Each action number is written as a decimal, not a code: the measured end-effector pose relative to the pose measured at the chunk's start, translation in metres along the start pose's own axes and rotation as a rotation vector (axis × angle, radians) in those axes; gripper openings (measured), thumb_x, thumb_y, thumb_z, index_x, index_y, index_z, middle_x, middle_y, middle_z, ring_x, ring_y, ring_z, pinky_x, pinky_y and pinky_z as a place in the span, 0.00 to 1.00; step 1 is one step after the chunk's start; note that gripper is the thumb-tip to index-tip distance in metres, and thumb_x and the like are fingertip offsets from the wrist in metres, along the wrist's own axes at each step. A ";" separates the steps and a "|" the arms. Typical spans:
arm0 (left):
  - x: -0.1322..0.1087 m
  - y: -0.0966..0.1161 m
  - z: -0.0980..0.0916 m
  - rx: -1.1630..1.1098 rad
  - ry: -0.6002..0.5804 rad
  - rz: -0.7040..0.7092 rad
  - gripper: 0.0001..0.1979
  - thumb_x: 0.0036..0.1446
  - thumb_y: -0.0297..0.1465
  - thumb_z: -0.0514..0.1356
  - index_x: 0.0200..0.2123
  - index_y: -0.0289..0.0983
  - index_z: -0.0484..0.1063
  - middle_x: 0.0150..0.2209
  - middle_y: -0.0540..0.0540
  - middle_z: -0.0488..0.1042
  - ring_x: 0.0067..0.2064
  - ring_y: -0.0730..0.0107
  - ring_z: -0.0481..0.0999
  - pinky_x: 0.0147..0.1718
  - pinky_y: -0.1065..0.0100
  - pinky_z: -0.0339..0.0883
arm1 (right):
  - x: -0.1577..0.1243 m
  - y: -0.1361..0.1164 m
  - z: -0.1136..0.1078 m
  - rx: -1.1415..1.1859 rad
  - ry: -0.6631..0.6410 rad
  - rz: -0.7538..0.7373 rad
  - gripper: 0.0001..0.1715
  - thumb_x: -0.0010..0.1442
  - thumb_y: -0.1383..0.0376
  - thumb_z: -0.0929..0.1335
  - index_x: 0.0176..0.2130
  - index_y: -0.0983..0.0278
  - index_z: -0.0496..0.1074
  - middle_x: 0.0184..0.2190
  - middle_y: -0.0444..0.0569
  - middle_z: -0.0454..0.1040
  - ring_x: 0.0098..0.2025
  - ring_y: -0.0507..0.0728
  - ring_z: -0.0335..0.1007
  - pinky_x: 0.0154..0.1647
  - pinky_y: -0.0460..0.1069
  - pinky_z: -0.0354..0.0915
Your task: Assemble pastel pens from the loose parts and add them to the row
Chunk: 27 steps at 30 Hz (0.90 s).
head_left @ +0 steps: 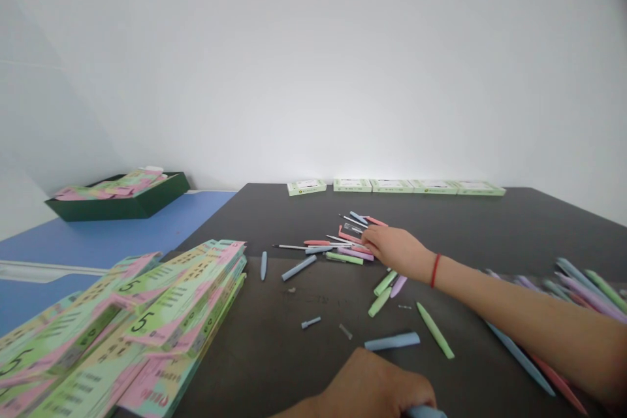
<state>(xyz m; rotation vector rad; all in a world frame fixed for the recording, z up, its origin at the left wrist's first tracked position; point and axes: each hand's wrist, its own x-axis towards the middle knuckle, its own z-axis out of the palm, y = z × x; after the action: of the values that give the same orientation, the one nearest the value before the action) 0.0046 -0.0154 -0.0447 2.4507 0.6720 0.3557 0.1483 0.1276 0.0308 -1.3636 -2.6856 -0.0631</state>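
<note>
We read a large "5" on the flat cartons stacked at the counter's left edge, other print too small.

Dark table here, pastel pen parts scattered across its middle and right side, a fanned stack of green-and-pink cards on the near left corner, five green boxes lined along the far edge.

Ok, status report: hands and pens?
Right hand out on pen pile, grip unclear. Left hand low, closed on blue pen piece. Loose pen parts scattered between the hands.
</note>
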 end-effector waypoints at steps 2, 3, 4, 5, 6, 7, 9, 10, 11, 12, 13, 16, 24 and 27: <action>0.002 -0.003 0.005 0.028 -0.016 -0.010 0.15 0.57 0.42 0.56 0.29 0.38 0.73 0.20 0.54 0.71 0.21 0.80 0.66 0.17 0.77 0.48 | -0.003 0.007 -0.006 0.013 0.009 0.012 0.13 0.64 0.67 0.60 0.35 0.65 0.73 0.37 0.54 0.76 0.41 0.60 0.72 0.39 0.49 0.62; 0.004 -0.005 0.007 0.035 -0.026 -0.021 0.15 0.57 0.42 0.56 0.29 0.38 0.74 0.21 0.54 0.72 0.21 0.80 0.66 0.17 0.77 0.48 | -0.006 0.009 -0.009 0.021 0.017 0.018 0.13 0.64 0.68 0.60 0.35 0.65 0.73 0.37 0.53 0.76 0.41 0.60 0.71 0.40 0.49 0.62; 0.005 -0.007 0.009 0.035 -0.039 -0.033 0.15 0.57 0.43 0.56 0.30 0.38 0.74 0.21 0.54 0.72 0.21 0.80 0.66 0.17 0.77 0.48 | -0.012 0.010 -0.013 0.029 0.025 0.023 0.14 0.64 0.68 0.60 0.35 0.64 0.73 0.36 0.53 0.76 0.41 0.59 0.71 0.40 0.49 0.62; 0.005 -0.008 0.011 0.032 -0.053 -0.046 0.15 0.57 0.43 0.57 0.30 0.38 0.74 0.21 0.55 0.72 0.20 0.80 0.66 0.17 0.77 0.48 | -0.019 0.009 -0.016 0.036 0.032 0.027 0.13 0.64 0.68 0.60 0.36 0.64 0.73 0.36 0.52 0.76 0.41 0.58 0.72 0.40 0.48 0.62; 0.006 -0.008 0.011 0.030 -0.062 -0.056 0.15 0.57 0.43 0.57 0.29 0.38 0.74 0.20 0.55 0.72 0.20 0.80 0.65 0.17 0.77 0.47 | -0.027 0.008 -0.020 0.048 0.039 0.026 0.13 0.64 0.68 0.60 0.37 0.63 0.72 0.36 0.51 0.75 0.40 0.57 0.72 0.40 0.48 0.62; 0.005 -0.008 0.010 0.029 -0.063 -0.059 0.14 0.57 0.42 0.57 0.29 0.38 0.74 0.20 0.55 0.71 0.20 0.80 0.65 0.17 0.77 0.47 | -0.037 0.004 -0.023 0.068 0.045 0.019 0.12 0.64 0.68 0.60 0.37 0.63 0.72 0.36 0.49 0.75 0.38 0.56 0.72 0.39 0.48 0.62; 0.003 -0.005 0.007 0.029 -0.046 -0.045 0.14 0.57 0.41 0.57 0.28 0.38 0.74 0.20 0.55 0.71 0.21 0.80 0.65 0.18 0.77 0.48 | -0.057 -0.004 -0.026 0.125 0.047 -0.005 0.11 0.63 0.68 0.61 0.37 0.61 0.72 0.35 0.47 0.74 0.36 0.55 0.71 0.38 0.47 0.63; 0.001 -0.004 0.004 0.024 -0.032 -0.034 0.13 0.57 0.40 0.57 0.29 0.38 0.74 0.21 0.55 0.71 0.21 0.80 0.66 0.18 0.78 0.49 | -0.066 -0.009 -0.025 0.150 0.036 -0.019 0.11 0.63 0.68 0.61 0.36 0.61 0.72 0.35 0.47 0.74 0.36 0.55 0.71 0.37 0.47 0.64; -0.001 -0.003 0.001 0.018 -0.018 -0.028 0.13 0.58 0.40 0.57 0.30 0.37 0.74 0.22 0.55 0.72 0.22 0.80 0.66 0.19 0.78 0.50 | -0.074 -0.013 -0.024 0.164 0.023 -0.032 0.11 0.63 0.68 0.61 0.36 0.61 0.72 0.35 0.47 0.74 0.36 0.56 0.71 0.38 0.48 0.64; -0.002 -0.002 -0.001 0.014 -0.009 -0.026 0.13 0.58 0.39 0.57 0.31 0.37 0.74 0.23 0.55 0.72 0.22 0.80 0.67 0.20 0.78 0.51 | -0.078 -0.015 -0.021 0.167 0.011 -0.045 0.11 0.62 0.69 0.61 0.37 0.61 0.72 0.36 0.48 0.74 0.37 0.56 0.71 0.38 0.49 0.65; -0.004 -0.002 -0.002 0.012 -0.007 -0.030 0.13 0.58 0.39 0.57 0.31 0.37 0.74 0.23 0.54 0.73 0.23 0.80 0.67 0.20 0.79 0.51 | -0.080 -0.016 -0.018 0.157 0.004 -0.053 0.12 0.62 0.70 0.61 0.39 0.62 0.73 0.38 0.49 0.74 0.39 0.57 0.71 0.40 0.50 0.65; -0.005 -0.006 0.000 0.023 -0.026 -0.046 0.13 0.57 0.40 0.57 0.32 0.37 0.74 0.24 0.54 0.75 0.23 0.80 0.68 0.20 0.79 0.51 | -0.070 -0.012 -0.005 0.137 0.025 -0.097 0.18 0.61 0.72 0.60 0.48 0.64 0.71 0.47 0.55 0.72 0.47 0.60 0.69 0.48 0.53 0.64; 0.001 -0.027 0.025 0.074 -0.062 -0.088 0.13 0.55 0.43 0.60 0.36 0.42 0.77 0.24 0.54 0.76 0.20 0.79 0.64 0.18 0.76 0.47 | -0.014 0.003 0.018 0.167 -0.016 -0.283 0.24 0.65 0.62 0.61 0.59 0.64 0.63 0.60 0.54 0.63 0.61 0.59 0.57 0.59 0.56 0.52; 0.006 -0.019 0.019 0.119 -0.113 -0.109 0.09 0.54 0.38 0.62 0.37 0.42 0.77 0.22 0.56 0.73 0.17 0.80 0.58 0.17 0.75 0.45 | -0.014 0.003 0.022 0.169 -0.039 -0.314 0.25 0.65 0.61 0.60 0.60 0.65 0.62 0.61 0.54 0.62 0.61 0.60 0.56 0.59 0.56 0.51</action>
<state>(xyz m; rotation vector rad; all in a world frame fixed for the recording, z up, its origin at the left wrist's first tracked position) 0.0095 -0.0072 -0.0701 2.5105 0.7943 0.1368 0.1572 0.1204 0.0070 -0.8990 -2.8362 0.1580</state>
